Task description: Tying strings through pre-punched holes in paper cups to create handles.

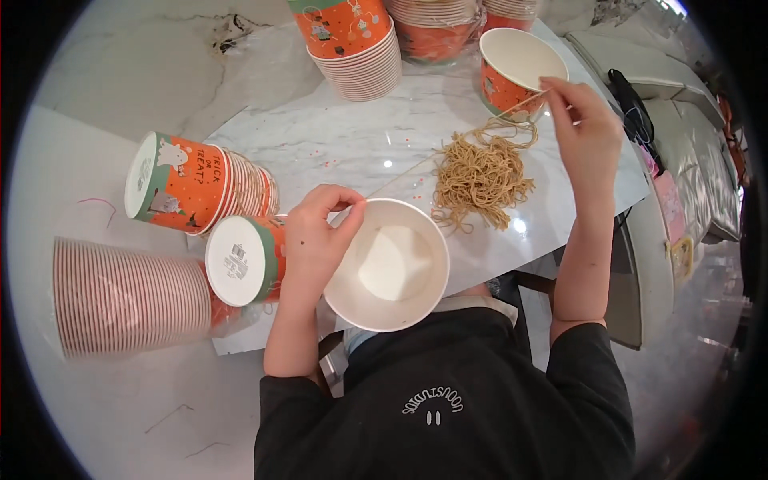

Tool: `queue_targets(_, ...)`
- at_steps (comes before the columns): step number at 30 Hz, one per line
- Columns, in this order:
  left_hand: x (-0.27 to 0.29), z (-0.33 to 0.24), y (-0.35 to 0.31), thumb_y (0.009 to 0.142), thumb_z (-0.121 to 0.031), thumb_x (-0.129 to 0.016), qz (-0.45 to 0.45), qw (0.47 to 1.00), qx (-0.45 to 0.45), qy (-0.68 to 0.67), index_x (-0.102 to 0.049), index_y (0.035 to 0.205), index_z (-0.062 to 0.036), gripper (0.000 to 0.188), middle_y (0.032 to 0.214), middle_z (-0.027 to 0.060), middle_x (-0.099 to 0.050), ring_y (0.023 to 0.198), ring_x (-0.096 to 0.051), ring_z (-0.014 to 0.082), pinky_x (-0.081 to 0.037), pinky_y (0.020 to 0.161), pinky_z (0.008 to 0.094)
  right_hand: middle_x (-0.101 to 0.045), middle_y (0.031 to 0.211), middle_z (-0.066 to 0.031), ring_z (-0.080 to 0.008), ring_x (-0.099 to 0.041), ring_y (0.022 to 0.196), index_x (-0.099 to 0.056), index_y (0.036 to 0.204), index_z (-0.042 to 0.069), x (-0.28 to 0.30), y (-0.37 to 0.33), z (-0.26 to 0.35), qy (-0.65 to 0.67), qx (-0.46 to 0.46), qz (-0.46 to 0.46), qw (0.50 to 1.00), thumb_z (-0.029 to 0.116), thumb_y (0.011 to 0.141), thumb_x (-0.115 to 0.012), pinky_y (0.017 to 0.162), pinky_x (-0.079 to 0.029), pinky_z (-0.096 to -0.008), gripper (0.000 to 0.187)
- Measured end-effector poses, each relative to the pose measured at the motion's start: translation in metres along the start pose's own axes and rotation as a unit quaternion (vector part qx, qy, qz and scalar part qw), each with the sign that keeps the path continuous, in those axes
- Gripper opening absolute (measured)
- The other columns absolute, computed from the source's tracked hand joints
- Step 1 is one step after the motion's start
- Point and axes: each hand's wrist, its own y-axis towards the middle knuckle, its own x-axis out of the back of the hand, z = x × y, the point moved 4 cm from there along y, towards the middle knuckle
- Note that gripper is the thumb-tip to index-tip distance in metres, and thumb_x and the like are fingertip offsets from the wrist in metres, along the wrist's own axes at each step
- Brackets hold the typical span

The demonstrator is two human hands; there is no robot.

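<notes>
A thin tan strand (404,172) is stretched between the left hand (324,232) and right hand (588,124), slanting across the bench (336,136). Beneath it, a loose, tangled heap of tan string (480,176) lies near the right corner. An open white-lined tub (392,268) faces up at the near edge; an orange patterned tub (506,88) stands upright by the right edge.

1 head-worn fisheye view looks steeply down from close above the table (320,132) and black shirt (488,352).
</notes>
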Motion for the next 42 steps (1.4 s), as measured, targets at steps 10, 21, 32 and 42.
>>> queue_targets(10,0.017,0.006,0.007,0.086,-0.006,-0.075,-0.082,0.993,-0.006,0.084,-0.069,0.094,0.0006,0.012,0.09,0.0128,-0.071,0.084,-0.072,0.0247,-0.056,0.077,0.0345,-0.061,0.138,-0.0208,-0.0276,-0.059,0.131,-0.05,0.144,-0.01,0.004,0.006,0.026,0.612,-0.153,0.022,0.775,0.007,0.1,-0.049,0.12,-0.04,-0.0415,0.047)
queue_targets(21,0.003,-0.053,-0.029,0.083,0.007,-0.076,0.211,0.873,0.105,-0.426,-0.046,0.152,0.0007,0.076,0.152,0.0168,-0.053,0.107,-0.072,0.0199,-0.058,0.085,0.0264,-0.07,0.095,-0.0019,-0.0061,-0.061,0.087,-0.068,0.103,-0.002,-0.028,-0.064,0.111,0.572,-0.167,0.491,0.635,0.009,0.103,-0.06,0.078,-0.049,-0.0233,0.013)
queue_targets(32,0.003,-0.043,-0.03,0.094,-0.001,-0.073,0.271,0.87,0.161,-0.38,-0.07,0.109,0.0023,0.016,0.096,0.0029,-0.072,0.084,-0.067,0.0068,-0.053,0.077,0.0214,-0.064,0.084,0.0035,-0.0047,-0.055,0.08,-0.069,0.101,0.0,-0.034,-0.063,0.103,0.522,-0.216,0.443,0.696,0.008,0.1,-0.066,0.07,-0.046,-0.0236,0.009)
queue_targets(42,0.005,-0.039,-0.025,0.094,-0.001,-0.072,0.234,0.883,0.117,-0.389,-0.066,0.123,0.0005,0.03,0.115,0.0046,-0.07,0.088,-0.065,0.0057,-0.052,0.075,0.0217,-0.066,0.078,-0.002,-0.0123,-0.057,0.075,-0.075,0.092,0.001,-0.03,-0.055,0.111,0.378,0.011,0.404,0.833,0.005,0.091,-0.075,0.066,-0.043,-0.027,0.004)
